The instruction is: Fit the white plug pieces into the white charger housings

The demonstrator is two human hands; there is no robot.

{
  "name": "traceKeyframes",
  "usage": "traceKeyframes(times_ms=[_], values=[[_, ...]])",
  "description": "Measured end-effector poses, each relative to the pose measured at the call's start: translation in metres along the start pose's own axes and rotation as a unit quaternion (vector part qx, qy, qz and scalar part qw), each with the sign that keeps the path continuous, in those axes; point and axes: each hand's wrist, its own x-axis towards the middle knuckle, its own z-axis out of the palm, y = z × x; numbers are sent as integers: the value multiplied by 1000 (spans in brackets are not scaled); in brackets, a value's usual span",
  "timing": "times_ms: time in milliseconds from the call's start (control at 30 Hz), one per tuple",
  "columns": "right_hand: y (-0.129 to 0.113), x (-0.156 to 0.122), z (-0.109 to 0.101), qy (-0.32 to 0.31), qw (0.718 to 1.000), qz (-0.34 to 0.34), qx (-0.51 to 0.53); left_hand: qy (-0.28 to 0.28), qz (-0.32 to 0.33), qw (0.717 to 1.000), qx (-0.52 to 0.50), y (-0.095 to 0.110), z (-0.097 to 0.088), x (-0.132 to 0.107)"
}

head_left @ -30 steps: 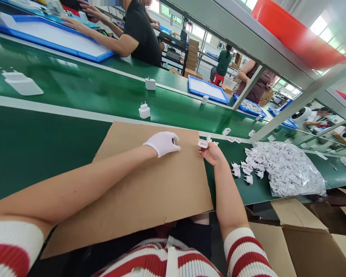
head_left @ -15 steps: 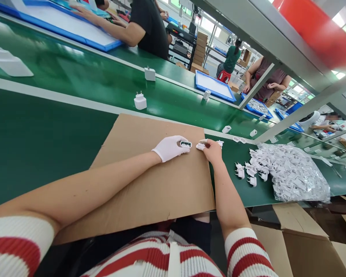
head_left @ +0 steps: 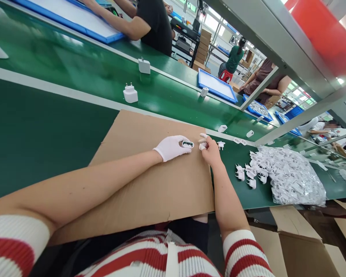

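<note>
pronged charger (head_left: pixel 130 94) slid leftward — left hand (head_left: pixel 171 148) still holds white casing (head_left: pixel 188 144)

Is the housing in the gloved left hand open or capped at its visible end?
Open: the housing shows a dark interior inside its uncovered white rim.

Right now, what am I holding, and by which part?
Left grip: a white case, by its sides, open end clear. Right grip: apparently a small white piece; where it's held can't be told.
</note>
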Motion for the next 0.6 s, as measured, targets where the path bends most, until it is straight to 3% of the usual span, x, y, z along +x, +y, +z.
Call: traceKeyframes(times_ms=[167,267,333,400,500,600], values=[[3,5,2,50,996,73,-2,2,3,1000,-3,-2,0,1],[-6,2,6,101,991,66,56,2,5,1000,2,-1,0,3],[-16,-2,9,116,989,23,89,0,8,1000,6,0,-1,3],[-25,-6,12,94,992,-50,73,2,10,1000,11,0,0,4],[-32,-9,16,39,986,-160,-28,9,26,1000,14,0,1,5],[-31,-8,19,12,973,-200,-113,11,45,999,8,-3,4,8]])
